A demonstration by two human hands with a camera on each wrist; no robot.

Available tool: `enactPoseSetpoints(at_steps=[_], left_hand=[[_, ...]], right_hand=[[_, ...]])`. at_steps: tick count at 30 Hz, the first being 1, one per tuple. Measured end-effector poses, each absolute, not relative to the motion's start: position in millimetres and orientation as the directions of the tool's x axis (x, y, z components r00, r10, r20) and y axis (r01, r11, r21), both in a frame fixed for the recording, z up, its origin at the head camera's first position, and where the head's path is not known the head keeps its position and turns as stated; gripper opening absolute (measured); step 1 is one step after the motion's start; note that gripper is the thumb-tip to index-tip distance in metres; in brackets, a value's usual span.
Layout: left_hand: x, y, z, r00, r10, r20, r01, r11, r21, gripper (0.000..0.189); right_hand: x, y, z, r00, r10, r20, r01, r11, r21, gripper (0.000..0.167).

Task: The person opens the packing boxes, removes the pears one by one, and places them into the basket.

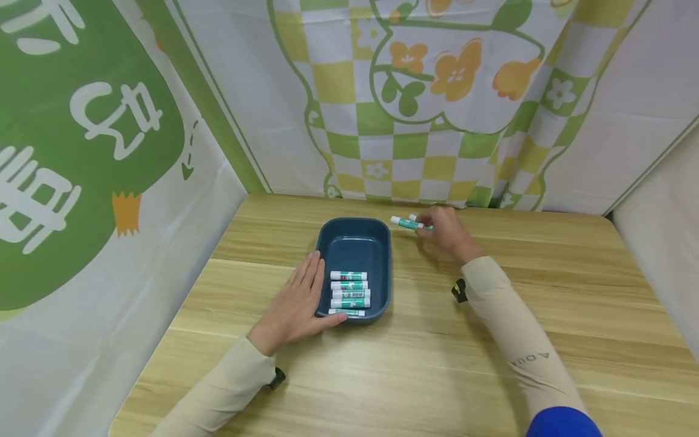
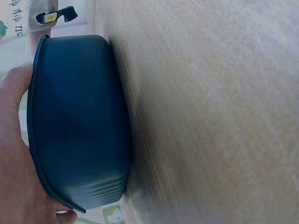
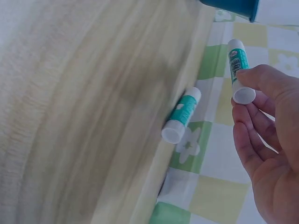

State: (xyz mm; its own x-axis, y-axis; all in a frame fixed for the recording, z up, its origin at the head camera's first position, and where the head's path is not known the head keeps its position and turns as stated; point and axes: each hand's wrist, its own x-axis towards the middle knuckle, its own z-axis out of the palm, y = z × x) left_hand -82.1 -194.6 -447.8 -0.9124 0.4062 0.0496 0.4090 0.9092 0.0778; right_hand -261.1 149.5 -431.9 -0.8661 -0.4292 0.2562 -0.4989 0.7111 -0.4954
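Observation:
A dark blue rectangular tray (image 1: pixel 354 226) stands on the table. Several white-and-green glue sticks (image 1: pixel 350 294) lie in a row in its near half. My left hand (image 1: pixel 295 303) rests against the tray's left side, fingers straight along the rim and thumb at the near-left corner. The left wrist view shows the tray's outer wall (image 2: pixel 79 116) beside that hand. Beyond the tray's far right corner, my right hand (image 1: pixel 443 230) pinches one glue stick (image 3: pixel 238 67) between thumb and fingers, above the table. Another glue stick (image 3: pixel 181 116) lies on the table near that hand.
The wood-grain table (image 1: pixel 437 376) meets a checked, flowered cloth (image 1: pixel 409 145) at its far edge. A green-and-white printed cloth (image 1: pixel 158 182) hangs along the left side. Both forearms wear beige sleeves (image 1: pixel 513 328) with black bands at the wrists.

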Motion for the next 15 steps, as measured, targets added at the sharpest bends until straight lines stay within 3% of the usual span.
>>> enactPoseSetpoints(at_steps=[7,15], left_hand=[[-82,-194,-448,-0.912,0.408,0.044,0.410,0.908,0.081,0.117],[-82,-195,-449,-0.915,0.400,0.046,0.403,0.911,0.091,0.117]], right_hand=[[-257,152,-422,-0.872,-0.402,0.281,-0.490,0.701,-0.517,0.019],[-251,141,-409,-0.838,-0.467,0.282,-0.542,0.653,-0.529,0.017]])
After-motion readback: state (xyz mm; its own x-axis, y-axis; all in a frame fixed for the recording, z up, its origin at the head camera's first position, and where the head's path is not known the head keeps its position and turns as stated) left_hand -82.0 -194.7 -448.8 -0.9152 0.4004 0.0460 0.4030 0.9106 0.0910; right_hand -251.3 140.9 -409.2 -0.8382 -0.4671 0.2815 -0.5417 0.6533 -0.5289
